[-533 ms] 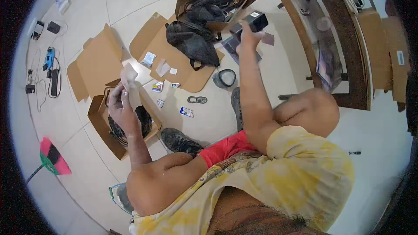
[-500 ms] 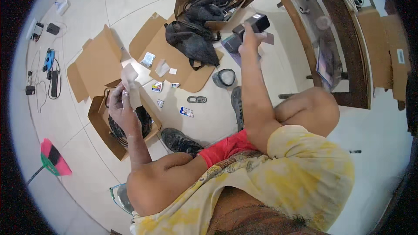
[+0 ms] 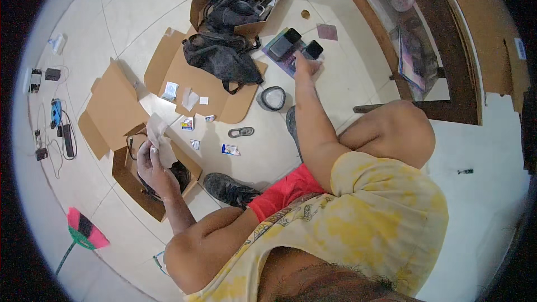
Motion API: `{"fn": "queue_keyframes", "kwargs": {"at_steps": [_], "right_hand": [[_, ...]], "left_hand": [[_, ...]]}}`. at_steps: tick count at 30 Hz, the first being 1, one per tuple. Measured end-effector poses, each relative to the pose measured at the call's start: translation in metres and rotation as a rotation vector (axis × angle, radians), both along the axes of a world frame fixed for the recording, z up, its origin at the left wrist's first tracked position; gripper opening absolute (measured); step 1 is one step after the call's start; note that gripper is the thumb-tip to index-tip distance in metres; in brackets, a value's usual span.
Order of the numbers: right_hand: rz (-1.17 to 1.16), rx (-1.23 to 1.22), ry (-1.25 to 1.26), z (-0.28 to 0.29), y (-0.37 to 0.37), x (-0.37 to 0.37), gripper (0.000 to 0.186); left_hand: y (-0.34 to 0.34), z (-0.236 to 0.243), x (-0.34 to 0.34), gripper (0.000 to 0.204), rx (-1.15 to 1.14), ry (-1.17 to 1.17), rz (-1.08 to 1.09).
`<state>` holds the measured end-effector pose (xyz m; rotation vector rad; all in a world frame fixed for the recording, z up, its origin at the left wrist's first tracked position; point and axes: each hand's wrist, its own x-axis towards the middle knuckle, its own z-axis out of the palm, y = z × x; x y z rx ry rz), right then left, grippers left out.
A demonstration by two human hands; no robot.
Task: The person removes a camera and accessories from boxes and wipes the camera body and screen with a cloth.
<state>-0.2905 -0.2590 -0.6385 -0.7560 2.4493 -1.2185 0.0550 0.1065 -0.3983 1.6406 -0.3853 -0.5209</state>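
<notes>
And down goes the right hand [image 3: 306,65]! Half a second ago it holds a black box up in the air; now the arm is stretched lower and further out, and a black box [image 3: 314,50] sits right by its fingers, at the edge of a flat purplish sheet [image 3: 287,67] on the tiled floor [image 3: 268,146]. Is the grip closed around it or already loosened? From here I cannot tell: the back of the hand hides the contact. Just to the left of it, a second dark box [image 3: 284,43] rests on that same sheet, now plainly in sight, the pair close together with a small gap showing.

A little brown-gold piece [image 3: 305,14] also comes clear beyond them, with a pinkish square [image 3: 328,32] lying flat nearby. The whole view swings too, sliding everything a touch leftward, so not every shift is real movement.

Over on the other side, no change: the left hand [image 3: 155,169] keeps its grip on a crumpled white wrap [image 3: 159,131], pinched between thumb and fingers above the open carton [image 3: 130,176] with the dark cables. So the handling of the box looks to be down at the sheet now, while the wrap stays up, held and not laid aside.
</notes>
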Motion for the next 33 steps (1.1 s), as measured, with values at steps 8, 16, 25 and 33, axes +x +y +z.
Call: {"fn": "queue_keyframes", "kwargs": {"at_steps": [8, 16, 25, 33], "right_hand": [[0.229, 0.285, -0.159, 0.047, 0.015, 0.031, 0.108], [-0.054, 0.494, -0.023, 0.058, -0.006, 0.042, 0.095], [0.011, 0.343, -0.076, 0.051, 0.007, 0.039, 0.077], [0.152, 0.227, -0.243, 0.096, 0.036, 0.064, 0.079]], "left_hand": [[0.005, -0.007, 0.0, 0.018, 0.0, -0.029, 0.026], [-0.016, 0.006, -0.006, 0.018, -0.025, 0.026, -0.004], [-0.004, -0.003, -0.003, 0.019, 0.01, -0.06, -0.028], [0.006, -0.002, 0.006, 0.021, 0.025, -0.032, -0.026]]}}
